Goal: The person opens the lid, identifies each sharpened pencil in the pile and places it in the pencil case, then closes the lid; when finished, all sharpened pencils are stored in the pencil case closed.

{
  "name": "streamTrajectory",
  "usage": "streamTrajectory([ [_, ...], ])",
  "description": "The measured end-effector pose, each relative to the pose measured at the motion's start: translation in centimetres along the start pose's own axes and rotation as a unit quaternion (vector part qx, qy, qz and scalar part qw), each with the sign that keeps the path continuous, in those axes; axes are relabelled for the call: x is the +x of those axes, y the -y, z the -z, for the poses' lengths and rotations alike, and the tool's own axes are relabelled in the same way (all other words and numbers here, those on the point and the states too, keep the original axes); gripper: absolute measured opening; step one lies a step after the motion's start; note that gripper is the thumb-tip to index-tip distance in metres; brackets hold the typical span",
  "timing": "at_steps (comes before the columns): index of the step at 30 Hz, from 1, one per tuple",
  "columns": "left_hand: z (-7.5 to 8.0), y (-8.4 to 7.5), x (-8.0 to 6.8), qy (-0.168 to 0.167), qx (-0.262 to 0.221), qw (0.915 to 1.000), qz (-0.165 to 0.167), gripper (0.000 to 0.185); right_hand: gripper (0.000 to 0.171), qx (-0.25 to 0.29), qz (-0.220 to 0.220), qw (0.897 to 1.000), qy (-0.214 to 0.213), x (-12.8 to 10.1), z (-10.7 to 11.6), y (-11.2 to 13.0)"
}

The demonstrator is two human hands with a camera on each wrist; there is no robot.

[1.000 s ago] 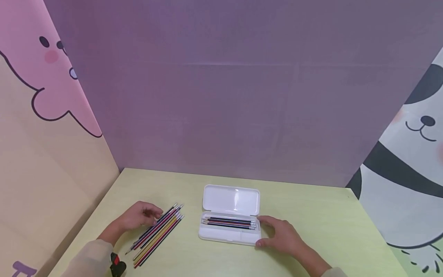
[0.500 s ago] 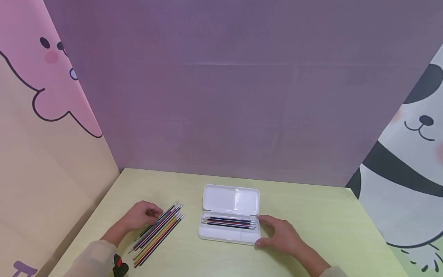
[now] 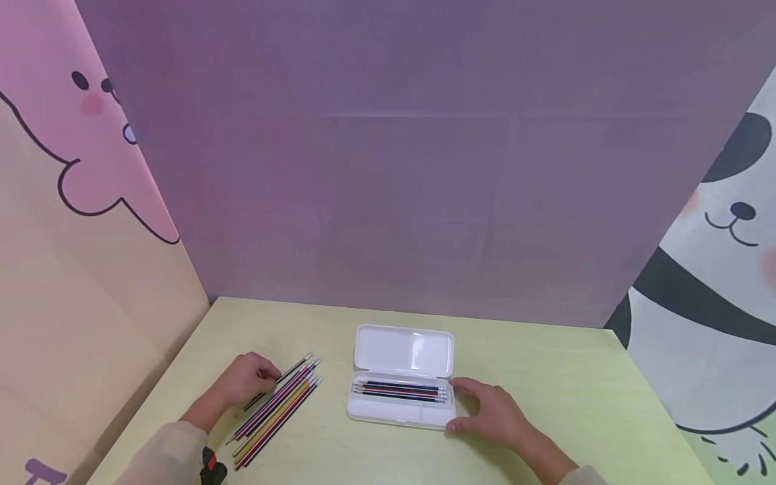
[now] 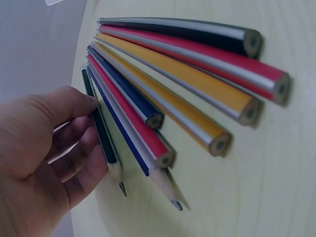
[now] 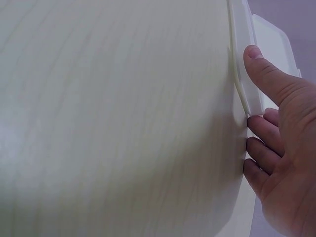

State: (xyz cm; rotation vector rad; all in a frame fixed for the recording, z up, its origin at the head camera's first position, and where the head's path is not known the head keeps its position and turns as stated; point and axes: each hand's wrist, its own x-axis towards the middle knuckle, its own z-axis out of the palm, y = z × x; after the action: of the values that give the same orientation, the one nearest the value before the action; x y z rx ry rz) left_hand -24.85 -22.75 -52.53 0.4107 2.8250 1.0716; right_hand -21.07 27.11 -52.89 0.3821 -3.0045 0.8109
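My left hand (image 3: 244, 382) pinches a dark sharpened pencil (image 4: 103, 132) between thumb and fingertips, at the left side of a loose bundle. The other pencils (image 4: 195, 116), striped in red, yellow, blue and black, lie side by side on the table; most show flat unsharpened ends, one a sharpened tip. A white plastic pencil case (image 3: 388, 411) lies with its lid (image 3: 394, 349) tipped back, and several pencils (image 3: 403, 391) rest in its rear compartment. At the case's right end, my right hand (image 3: 494, 412) holds it, the thumb (image 5: 266, 74) at the front corner and fingers behind.
A pale wood-look table (image 3: 545, 377) carries everything. Behind it rises a purple backdrop (image 3: 412, 168), with cartoon-printed panels on the left and right. A small black-and-red object (image 3: 212, 466) sits by the left sleeve.
The left hand has drawn the dark pencil slightly apart from the bundle's left side, and a few pencils beside it have shifted. The right hand stays at the case.
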Motion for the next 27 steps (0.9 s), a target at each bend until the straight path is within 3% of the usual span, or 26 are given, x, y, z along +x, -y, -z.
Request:
streamTrajectory([
  [8, 0.9, -0.5, -0.1, 0.005, 0.004, 0.9995, -0.030, 0.017, 0.082, 0.006, -0.004, 1.000, -0.001, 0.0, -0.1, 0.0],
  [17, 1.4, -2.1, 0.8, -0.003, -0.002, 0.9998, -0.019, 0.013, 0.081, 0.008, -0.001, 1.000, -0.005, -0.1, 0.1, 0.2],
  [22, 1.1, -3.8, 1.9, 0.010, -0.001, 0.9987, -0.049, 0.015, 0.080, 0.010, -0.001, 1.000, -0.007, -0.1, 0.2, 0.3],
  [27, -0.1, -6.4, 3.4, 0.026, -0.018, 0.9984, -0.048, 0.021, 0.080, 0.010, 0.000, 1.000, -0.004, -0.2, 0.3, 0.6],
])
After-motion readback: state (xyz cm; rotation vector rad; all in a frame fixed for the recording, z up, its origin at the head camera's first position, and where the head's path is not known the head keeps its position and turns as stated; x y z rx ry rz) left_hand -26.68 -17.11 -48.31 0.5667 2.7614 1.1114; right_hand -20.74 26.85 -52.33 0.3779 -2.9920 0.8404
